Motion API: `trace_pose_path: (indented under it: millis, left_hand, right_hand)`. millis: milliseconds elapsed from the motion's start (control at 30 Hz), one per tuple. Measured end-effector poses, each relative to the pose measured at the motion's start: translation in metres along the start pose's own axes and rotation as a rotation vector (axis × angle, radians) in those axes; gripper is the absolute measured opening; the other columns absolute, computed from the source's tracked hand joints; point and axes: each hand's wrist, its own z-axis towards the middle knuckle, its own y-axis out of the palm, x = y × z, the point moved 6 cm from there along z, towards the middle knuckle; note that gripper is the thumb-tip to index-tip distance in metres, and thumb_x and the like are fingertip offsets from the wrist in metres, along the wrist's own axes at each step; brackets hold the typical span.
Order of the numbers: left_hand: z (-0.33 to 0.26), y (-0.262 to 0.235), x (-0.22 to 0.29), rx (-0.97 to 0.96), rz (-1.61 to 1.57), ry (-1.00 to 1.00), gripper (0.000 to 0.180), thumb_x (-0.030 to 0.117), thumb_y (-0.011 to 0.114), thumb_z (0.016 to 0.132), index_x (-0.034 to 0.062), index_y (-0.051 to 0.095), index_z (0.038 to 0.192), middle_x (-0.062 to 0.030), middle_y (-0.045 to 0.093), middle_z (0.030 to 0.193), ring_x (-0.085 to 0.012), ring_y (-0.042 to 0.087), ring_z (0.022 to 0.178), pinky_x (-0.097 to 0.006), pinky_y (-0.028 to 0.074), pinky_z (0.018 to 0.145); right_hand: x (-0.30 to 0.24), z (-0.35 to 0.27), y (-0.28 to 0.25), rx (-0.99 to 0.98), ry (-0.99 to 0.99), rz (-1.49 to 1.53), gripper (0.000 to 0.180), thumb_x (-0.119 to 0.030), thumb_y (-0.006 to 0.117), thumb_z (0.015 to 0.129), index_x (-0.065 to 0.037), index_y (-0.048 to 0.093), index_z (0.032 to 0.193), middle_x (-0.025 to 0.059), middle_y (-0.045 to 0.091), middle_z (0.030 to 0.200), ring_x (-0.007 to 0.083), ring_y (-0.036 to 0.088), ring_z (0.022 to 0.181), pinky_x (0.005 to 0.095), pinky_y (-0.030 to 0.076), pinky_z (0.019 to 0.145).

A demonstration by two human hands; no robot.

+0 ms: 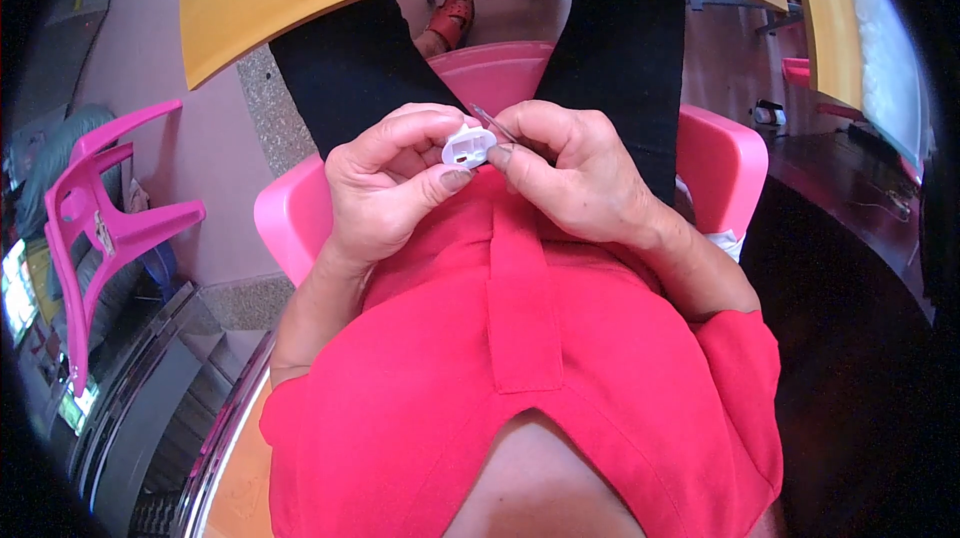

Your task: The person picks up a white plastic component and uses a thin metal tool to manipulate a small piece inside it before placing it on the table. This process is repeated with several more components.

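A: Where was the round white plastic part (473,142)?
B: Before the red fabric top (525,328), pinched by the left hand (370,190).
A: The right hand (585,173)?
B: It pinched a slim grey rod (488,119).

Room setting. Far: a yellow tabletop (310,3) spans the upper part of the view. Centre: a pink armchair (298,216), of plastic. Left: a magenta chair (125,225) on a mauve-grey floor (150,63), which a speckled band (278,113) crosses. Near left: metal-edged frames (150,408), beside a bright strip (220,473). Far right: a second table (830,33), also yellow. Left rim: a glaring patch of light (18,288), source unclear.
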Motion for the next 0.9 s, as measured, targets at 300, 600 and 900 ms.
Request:
trace_pose_path:
  millis: [300, 600, 900]
  left_hand:
    - [-0.008, 0.001, -0.003, 0.107, -0.100, -0.113, 0.039, -0.009, 0.069, 0.078, -0.0042, 0.059, 0.116, -0.0131, 0.062, 0.107, -0.0181, 0.062, 0.098, -0.029, 0.052, 0.086]
    - [-0.005, -0.006, -0.008, 0.164, -0.049, -0.178, 0.039, -0.010, 0.068, 0.079, -0.0049, 0.058, 0.116, -0.0125, 0.062, 0.107, -0.0179, 0.062, 0.097, -0.028, 0.052, 0.085]
    - [0.000, -0.018, 0.032, 0.340, 0.163, 0.010, 0.037, -0.011, 0.065, 0.080, -0.0060, 0.057, 0.116, -0.0088, 0.060, 0.106, -0.0136, 0.060, 0.095, -0.024, 0.051, 0.078]
  right_hand:
    - [-0.003, -0.006, -0.004, 0.047, -0.043, 0.011, 0.015, -0.005, 0.055, 0.089, 0.003, 0.064, 0.098, 0.0063, 0.060, 0.072, 0.0106, 0.056, 0.062, 0.0256, 0.044, 0.055]
    - [-0.011, -0.007, 0.001, -0.139, -0.118, -0.579, 0.008, 0.001, 0.056, 0.083, 0.005, 0.060, 0.089, 0.0197, 0.061, 0.069, 0.0326, 0.064, 0.063, 0.0365, 0.050, 0.057]
    - [-0.033, -0.005, -0.010, -0.070, -0.202, -0.409, 0.009, -0.003, 0.056, 0.084, 0.004, 0.060, 0.088, 0.0240, 0.058, 0.071, 0.0397, 0.062, 0.069, 0.0415, 0.049, 0.060]
